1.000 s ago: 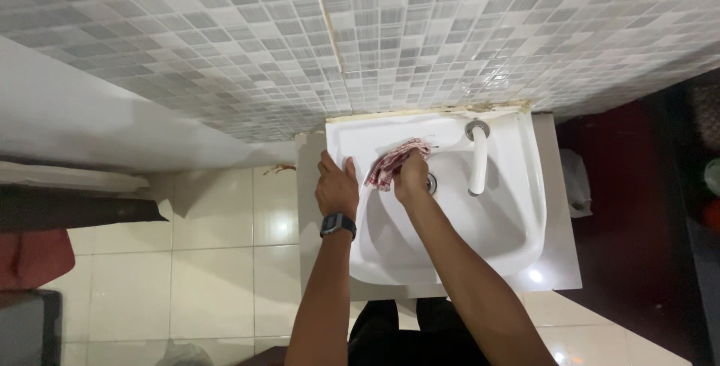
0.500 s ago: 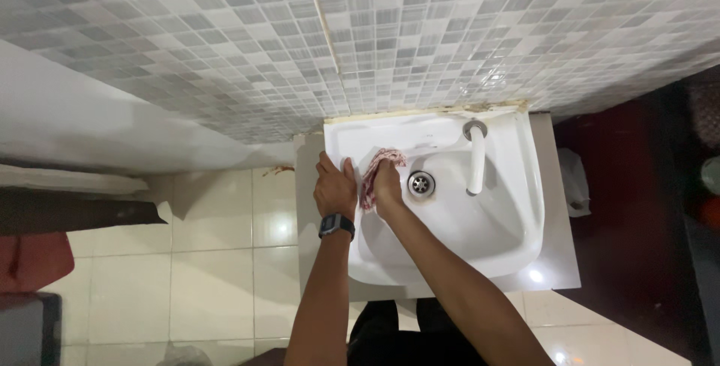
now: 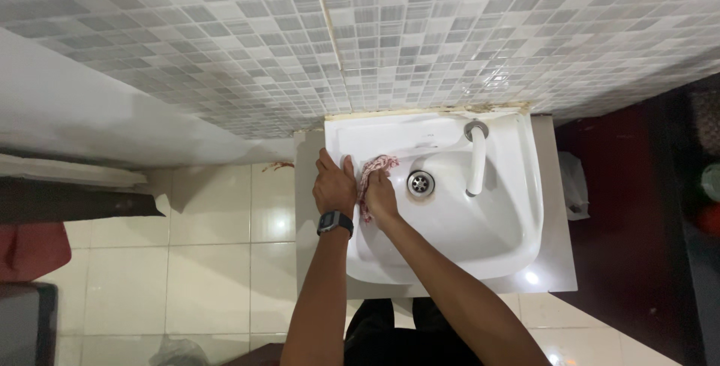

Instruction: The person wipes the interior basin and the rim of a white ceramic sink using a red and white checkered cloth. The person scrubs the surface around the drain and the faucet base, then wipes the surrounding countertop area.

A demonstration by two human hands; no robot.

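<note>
Your right hand (image 3: 381,195) is clamped on the checked cloth (image 3: 372,172) against the sink (image 3: 495,231) wall; your left hand (image 3: 334,186) lies flat, fingers apart, on the rim.

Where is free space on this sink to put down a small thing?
Free: the back ledge between wall and drain, and the grey counter strip right of the basin. Crowded: the basin's left rim, where the left hand and the right hand with the checked cloth are.
</note>
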